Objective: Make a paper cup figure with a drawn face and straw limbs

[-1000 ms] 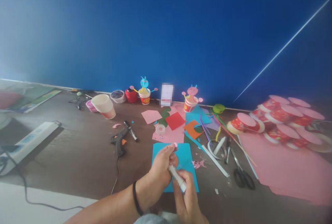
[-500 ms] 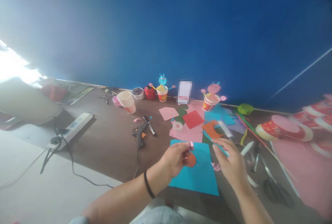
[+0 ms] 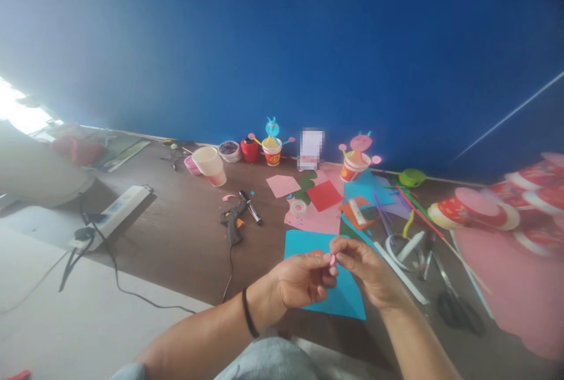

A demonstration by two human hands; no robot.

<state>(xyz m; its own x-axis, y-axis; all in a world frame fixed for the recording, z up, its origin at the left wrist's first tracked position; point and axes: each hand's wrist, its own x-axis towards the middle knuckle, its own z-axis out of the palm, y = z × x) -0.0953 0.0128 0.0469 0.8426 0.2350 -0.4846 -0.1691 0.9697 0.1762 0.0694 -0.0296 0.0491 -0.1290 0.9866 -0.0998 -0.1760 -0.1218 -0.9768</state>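
Observation:
My left hand (image 3: 304,280), a dark band on its wrist, pinches a small pink paper piece (image 3: 332,261) between thumb and finger. The fingertips of my right hand (image 3: 370,271) close on the same piece from the other side. Both hands are above a blue paper sheet (image 3: 296,244). Part of an orange paper disc (image 3: 318,252) shows on the sheet just behind my left thumb; the rest is hidden. Beyond my right hand, a small white object (image 3: 356,213) lies on a cut orange paper (image 3: 366,205).
A glue gun (image 3: 231,218) with its cord and a marker-like pen (image 3: 252,208) lie left. Scissors (image 3: 449,298) and white strips (image 3: 403,274) lie right. Paper-cup figures (image 3: 273,154) stand along the blue wall. A power strip (image 3: 118,212) is far left; red cups (image 3: 467,209) lie right.
My right hand has moved left from the orange paper, where the white object now rests, and has met my left hand at the pink piece. The view has shifted slightly.

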